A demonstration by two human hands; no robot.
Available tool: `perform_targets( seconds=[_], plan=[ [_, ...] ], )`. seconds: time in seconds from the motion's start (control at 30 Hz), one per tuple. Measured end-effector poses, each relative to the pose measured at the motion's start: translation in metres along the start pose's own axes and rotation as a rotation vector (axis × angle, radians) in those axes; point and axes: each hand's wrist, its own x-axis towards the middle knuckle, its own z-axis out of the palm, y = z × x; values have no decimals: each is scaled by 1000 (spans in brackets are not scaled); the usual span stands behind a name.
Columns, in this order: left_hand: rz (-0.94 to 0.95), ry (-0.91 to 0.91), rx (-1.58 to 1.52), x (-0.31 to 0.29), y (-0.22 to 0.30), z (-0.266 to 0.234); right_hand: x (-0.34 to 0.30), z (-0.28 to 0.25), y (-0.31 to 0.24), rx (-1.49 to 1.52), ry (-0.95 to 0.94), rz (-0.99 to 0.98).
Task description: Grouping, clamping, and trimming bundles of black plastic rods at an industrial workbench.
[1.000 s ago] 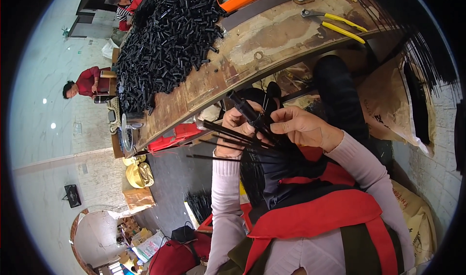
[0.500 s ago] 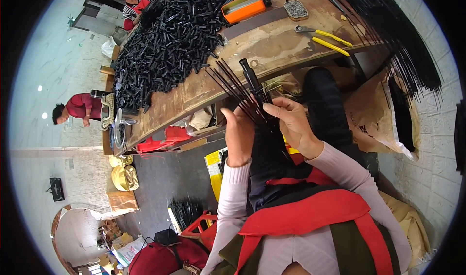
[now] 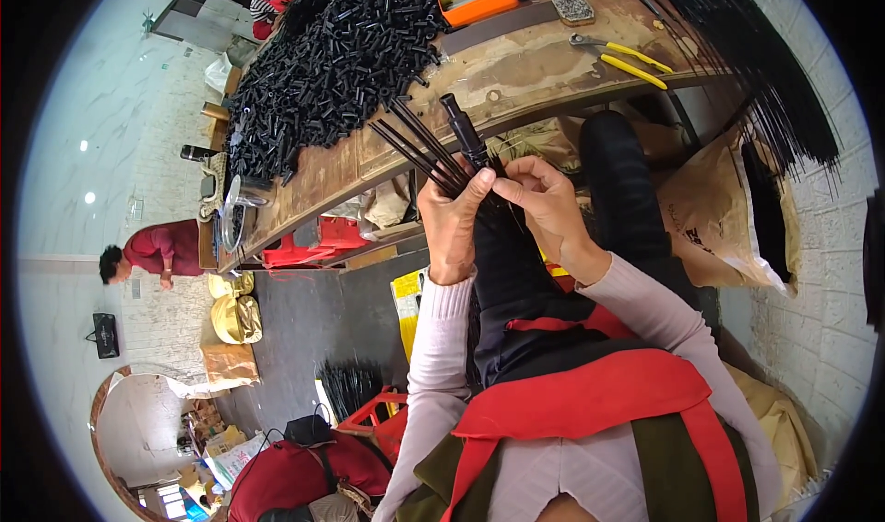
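My left hand is closed around a fan of thin black rods, whose ends stick up toward the table edge. Beside the rods a stepped black tube stands out of the same grip, tilted a little to the left. My left thumb presses near the tube's lower end. My right hand meets it there, thumb and forefinger pinched together; what lies between those fingertips is too small to make out. Both hands are above my lap, in front of the table.
The wooden table bears a heap of black tube pieces, an orange box and yellow-handled pliers. Long black rods overhang its right end above a sack. A person in dark red is at far left.
My left thumb has come down from its raised position onto the rods beside the tube. The rods and tube have shifted slightly left and up, and my right fingertips are now closer to that thumb.
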Motion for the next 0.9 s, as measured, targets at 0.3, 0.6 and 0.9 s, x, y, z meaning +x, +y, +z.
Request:
perform_targets(
  seconds=[0.3,0.6,0.9],
  plan=[
    [29,-28,88,3,10,11,21,-20,8,94,-41,132],
    [-2,138,164,4,1,19,8,-15,14,-15,-80,2],
    [-33,49,94,12,6,22,15,-22,8,94,-22,95]
  ],
)
